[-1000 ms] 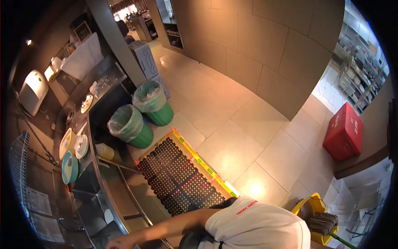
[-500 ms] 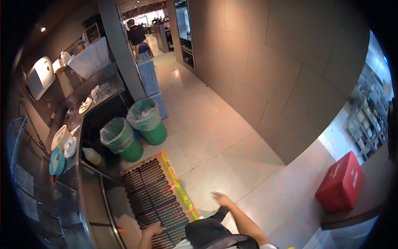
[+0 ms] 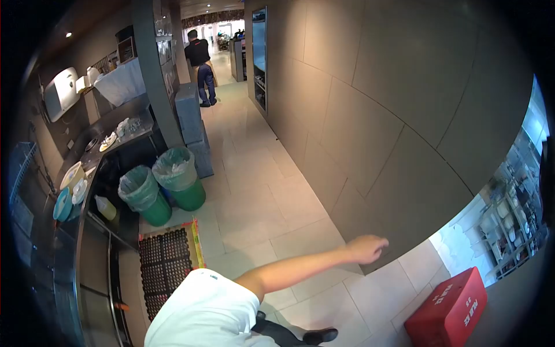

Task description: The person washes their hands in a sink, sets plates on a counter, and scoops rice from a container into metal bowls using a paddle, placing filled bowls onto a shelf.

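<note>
My left arm, in a white sleeve, stretches across the lower middle of the head view. My left hand point(image 3: 365, 249) is in front of the grey wall panel point(image 3: 370, 150), above the pale floor. Its fingers are loosely bent and partly apart, with nothing visible in them. I cannot see my right hand. Behind the sleeve, a black perforated mat point(image 3: 165, 266) lies at the lower left. Below the arm a black shoe point(image 3: 319, 336) is visible on the tiles.
Two lined green bins point(image 3: 151, 202) stand beside the metal counter point(image 3: 92, 202) on the left. A red box point(image 3: 448, 309) sits at the lower right. Stacked grey boxes point(image 3: 188, 115) flank the passage, where another person point(image 3: 200, 63) stands with their back turned.
The view has shifted, placing the mat farther left. My left hand has gone from above the mat to the right, and my right hand has left view. The other person shows fully.
</note>
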{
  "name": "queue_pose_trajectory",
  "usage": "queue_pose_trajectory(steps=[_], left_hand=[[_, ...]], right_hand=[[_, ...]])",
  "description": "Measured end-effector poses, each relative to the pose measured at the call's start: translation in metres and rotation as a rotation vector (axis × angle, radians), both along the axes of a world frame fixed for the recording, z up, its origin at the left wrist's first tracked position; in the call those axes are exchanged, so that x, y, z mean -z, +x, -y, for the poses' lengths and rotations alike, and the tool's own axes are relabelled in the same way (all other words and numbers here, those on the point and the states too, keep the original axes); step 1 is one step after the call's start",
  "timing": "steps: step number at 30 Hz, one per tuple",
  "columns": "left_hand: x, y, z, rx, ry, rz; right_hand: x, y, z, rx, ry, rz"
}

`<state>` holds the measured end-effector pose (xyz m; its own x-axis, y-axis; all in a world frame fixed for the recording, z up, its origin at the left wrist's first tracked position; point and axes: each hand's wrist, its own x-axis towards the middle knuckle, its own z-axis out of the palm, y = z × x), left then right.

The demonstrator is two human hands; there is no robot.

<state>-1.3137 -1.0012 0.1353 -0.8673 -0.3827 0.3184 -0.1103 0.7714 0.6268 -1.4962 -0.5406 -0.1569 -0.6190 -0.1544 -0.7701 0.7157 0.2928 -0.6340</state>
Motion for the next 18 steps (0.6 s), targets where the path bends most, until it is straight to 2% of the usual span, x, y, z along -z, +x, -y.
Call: queue_pose_trajectory(steps=[3,5,6,7,8,9,11,12,13,15,17,18], left_hand=[[0.057,-0.040,-0.056,0.096,0.183,0.113],[0.177,-0.045,-0.081,0.029,0.273,0.251],[0.207,-0.027,-0.095,-0.057,0.336,0.431],[0.254,-0.009,-0.097,-0.030,0.393,0.778],[0.330,0.030,-0.105,-0.074,0.294,0.907],[0.337,0.070,-0.125,-0.316,0.416,1.045],[0.322,0.123,-0.159,-0.625,0.504,1.226],[0.319,0.137,-0.167,-0.541,0.459,1.325],[0.310,0.142,-0.177,-0.779,0.766,1.284],[0.327,0.140,-0.184,-0.749,0.657,1.266],[0.324,0.112,-0.196,-0.814,0.726,1.149],[0.358,0.104,-0.201,-0.638,0.621,1.133]], right_hand=[[-0.005,-0.050,0.017,-0.034,-0.103,0.038],[-0.011,-0.090,0.020,-0.052,-0.150,0.045],[-0.012,-0.110,0.019,-0.043,-0.167,0.048],[-0.014,-0.132,0.018,-0.034,-0.179,0.054],[-0.015,-0.149,0.015,-0.019,-0.188,0.057],[-0.016,-0.169,0.011,-0.002,-0.192,0.059],[-0.019,-0.205,0.002,0.038,-0.203,0.066],[-0.021,-0.223,-0.004,0.056,-0.209,0.073],[-0.025,-0.239,-0.009,0.076,-0.215,0.080],[-0.039,-0.271,-0.019,0.116,-0.244,0.094],[-0.055,-0.301,-0.022,0.142,-0.289,0.094],[0.002,-0.342,-0.031,0.075,-0.344,0.061]])
